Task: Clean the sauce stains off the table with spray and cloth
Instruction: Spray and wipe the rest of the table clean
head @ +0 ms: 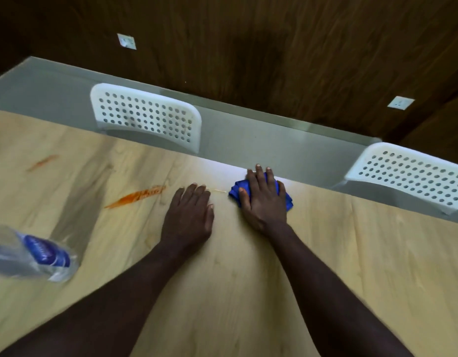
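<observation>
Cloth (235, 192) under right hand (264, 199), fingers flat; left hand (189, 215) fingers flat on table (377, 253); stain (135, 197) runs diagonally.

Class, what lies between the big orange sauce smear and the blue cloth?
The left hand, resting flat on the table, as the head view shows.

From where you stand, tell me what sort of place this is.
Likely a dining or meeting room: a long light-wood table, white perforated chairs at its far side, and a dark wood-panelled wall with sockets.
</observation>
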